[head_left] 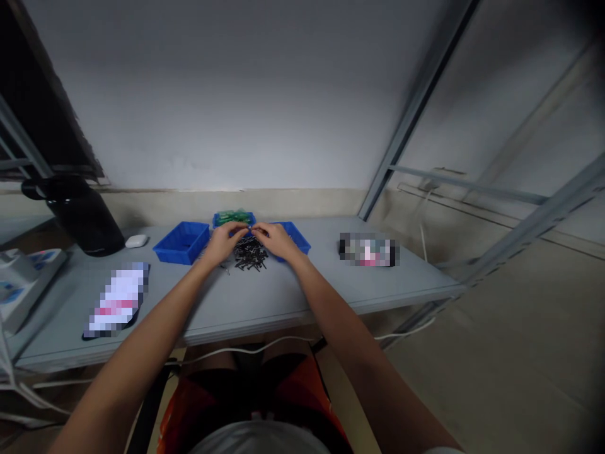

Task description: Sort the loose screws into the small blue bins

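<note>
Three bins (171, 256), one screw pile (250, 254)

Left hand (224, 243) and right hand (276, 239) meet over the pile, fingertips pinching a tiny piece (250, 228). Pile lies between two bins, third behind. One bottle (85, 214), lettering too small to read.

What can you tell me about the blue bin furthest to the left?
The blue bin is rectangular, open-topped and plastic-looking. It stands upright on the grey table, turned slightly askew, just left of the left hand, which doesn't appear to touch it. Something dark shows inside, too small to identify.
</note>
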Tool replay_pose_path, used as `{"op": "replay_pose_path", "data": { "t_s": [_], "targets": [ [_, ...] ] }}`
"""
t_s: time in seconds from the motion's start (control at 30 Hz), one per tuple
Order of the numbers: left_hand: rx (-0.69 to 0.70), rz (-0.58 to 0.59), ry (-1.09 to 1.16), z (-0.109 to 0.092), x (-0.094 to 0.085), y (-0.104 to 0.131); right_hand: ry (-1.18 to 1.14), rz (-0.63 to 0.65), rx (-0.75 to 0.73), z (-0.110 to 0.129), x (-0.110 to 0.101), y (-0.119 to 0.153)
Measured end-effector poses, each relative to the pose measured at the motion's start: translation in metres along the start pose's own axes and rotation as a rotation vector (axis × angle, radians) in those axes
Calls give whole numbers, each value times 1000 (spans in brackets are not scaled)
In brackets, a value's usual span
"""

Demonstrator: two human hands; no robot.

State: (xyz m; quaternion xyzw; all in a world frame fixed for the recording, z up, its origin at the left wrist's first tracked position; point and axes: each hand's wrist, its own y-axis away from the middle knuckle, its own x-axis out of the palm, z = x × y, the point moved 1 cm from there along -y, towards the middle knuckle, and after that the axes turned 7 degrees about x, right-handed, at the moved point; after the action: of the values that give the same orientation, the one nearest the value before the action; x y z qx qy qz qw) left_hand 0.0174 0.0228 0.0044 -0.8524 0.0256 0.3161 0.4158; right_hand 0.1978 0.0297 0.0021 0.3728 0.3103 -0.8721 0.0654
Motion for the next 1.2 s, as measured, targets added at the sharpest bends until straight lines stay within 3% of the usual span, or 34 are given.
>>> {"op": "replay_pose_path", "data": {
  "t_s": [0.13,0.47,0.63,0.9,1.2],
  "targets": [
    [22,52,-41,-3,1,1,8,16,-7,1,0,1],
    [-6,17,-11,-7,-1,1,-4,57,-7,7,2,1],
    [-69,18,-83,-6,-4,3,-87,-35,12,2,1,0],
    [12,134,-254,-6,-5,6,-18,-16,-12,-2,0,0],
    [60,107,-274,0,-4,5,18,-14,32,-1,-5,-1]
  ]
}}
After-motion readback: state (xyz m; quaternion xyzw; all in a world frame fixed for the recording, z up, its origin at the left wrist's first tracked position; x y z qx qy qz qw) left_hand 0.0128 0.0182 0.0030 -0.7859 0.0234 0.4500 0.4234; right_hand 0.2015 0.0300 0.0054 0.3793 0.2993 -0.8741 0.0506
